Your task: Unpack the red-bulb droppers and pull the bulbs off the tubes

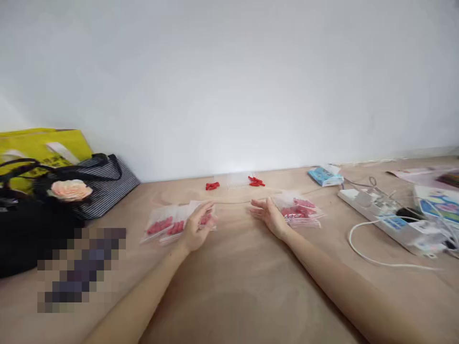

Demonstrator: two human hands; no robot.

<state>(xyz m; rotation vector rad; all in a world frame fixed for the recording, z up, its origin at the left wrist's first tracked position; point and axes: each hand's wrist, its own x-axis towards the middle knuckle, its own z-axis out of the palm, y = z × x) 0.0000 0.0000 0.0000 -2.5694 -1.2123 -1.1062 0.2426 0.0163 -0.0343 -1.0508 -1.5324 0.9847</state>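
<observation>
My left hand point(198, 227) is beside a row of clear plastic bags point(160, 224) holding red pieces, and it partly covers the one nearest it. Its fingers are stretched out and look apart, with nothing plainly gripped. Across a gap, my right hand point(271, 219) has its fingers spread and its palm turned inward. Just right of it lies a pile of clear bags point(299, 210), also with red pieces inside. Farther back, near the wall, are two small heaps of loose red pieces, a left heap point(212, 186) and a right heap point(256, 181). Between them lie flat clear bags point(236, 180).
At left stand a yellow bag point(68, 143), a striped bag point(111, 184) and a black bag point(32, 239) with a peach flower. A pixelated dark patch lies in front. At right are a blue packet point(325, 176) and a white power strip point(390, 224) with tangled cables.
</observation>
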